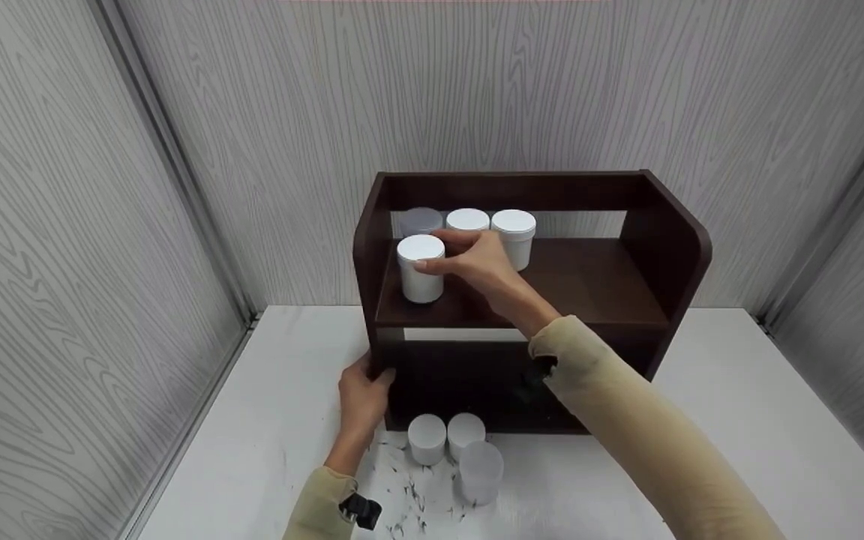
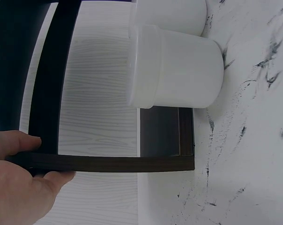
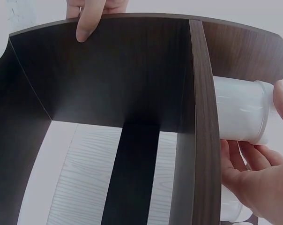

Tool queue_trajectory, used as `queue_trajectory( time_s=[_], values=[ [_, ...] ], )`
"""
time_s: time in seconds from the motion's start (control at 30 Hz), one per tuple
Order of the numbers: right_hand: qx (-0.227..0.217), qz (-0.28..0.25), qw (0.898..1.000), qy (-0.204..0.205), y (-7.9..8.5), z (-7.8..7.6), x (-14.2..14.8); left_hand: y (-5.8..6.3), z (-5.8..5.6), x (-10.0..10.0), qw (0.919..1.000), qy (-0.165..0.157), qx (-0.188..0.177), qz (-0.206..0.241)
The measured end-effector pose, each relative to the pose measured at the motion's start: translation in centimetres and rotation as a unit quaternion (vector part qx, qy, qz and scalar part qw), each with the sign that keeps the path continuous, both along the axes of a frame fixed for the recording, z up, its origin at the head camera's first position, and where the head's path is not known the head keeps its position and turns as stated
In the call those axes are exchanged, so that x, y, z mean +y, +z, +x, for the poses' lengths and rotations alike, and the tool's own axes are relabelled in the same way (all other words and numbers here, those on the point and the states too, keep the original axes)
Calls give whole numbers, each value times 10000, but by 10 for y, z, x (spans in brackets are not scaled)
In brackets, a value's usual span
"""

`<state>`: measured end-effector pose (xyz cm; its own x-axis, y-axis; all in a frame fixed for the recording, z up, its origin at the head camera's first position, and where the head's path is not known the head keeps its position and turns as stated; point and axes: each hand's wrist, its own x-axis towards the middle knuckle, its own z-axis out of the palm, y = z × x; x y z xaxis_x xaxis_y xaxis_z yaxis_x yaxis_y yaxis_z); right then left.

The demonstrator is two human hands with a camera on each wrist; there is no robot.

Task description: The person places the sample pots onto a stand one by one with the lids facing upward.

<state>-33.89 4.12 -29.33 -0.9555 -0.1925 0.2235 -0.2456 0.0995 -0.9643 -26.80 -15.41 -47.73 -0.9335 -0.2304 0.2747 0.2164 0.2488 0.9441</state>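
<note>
A dark brown two-tier wooden shelf (image 1: 597, 281) stands on the white table. My right hand (image 1: 481, 262) holds a white lidded jar (image 1: 422, 281) between thumb and fingers at the front left of the upper tier; in the right wrist view the jar (image 3: 242, 110) rests against that board. Behind it are a translucent-lidded jar (image 1: 421, 219) and two white jars, one in the middle (image 1: 468, 218) and one to its right (image 1: 516, 232). My left hand (image 1: 363, 401) grips the shelf's left side panel (image 2: 122, 163), thumb on the inner face.
In front of the shelf's lower left stand two white jars, left (image 1: 427, 440) and right (image 1: 466, 431), with a translucent jar (image 1: 481, 472) nearer me. Dark scuff marks streak the white tabletop (image 1: 289, 450) there. Grey wood-grain panels (image 1: 312, 112) enclose the back and sides.
</note>
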Motion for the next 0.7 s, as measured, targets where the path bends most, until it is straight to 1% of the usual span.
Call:
queue_trajectory(
  time_s=[0.17,0.27,0.53,0.7],
  values=[
    [-15,-4,10000,-30,-1,-1,0,0,0,0,10000,-49,17,12],
    [-18,0,10000,25,-1,-1,0,1,0,0,10000,-65,-22,-6],
    [-35,-56,9998,165,-2,0,1,0,0,0,10000,-26,-51,-58],
    [-54,-26,9999,158,-2,0,1,0,0,-1,9999,4,-38,-99]
  ],
)
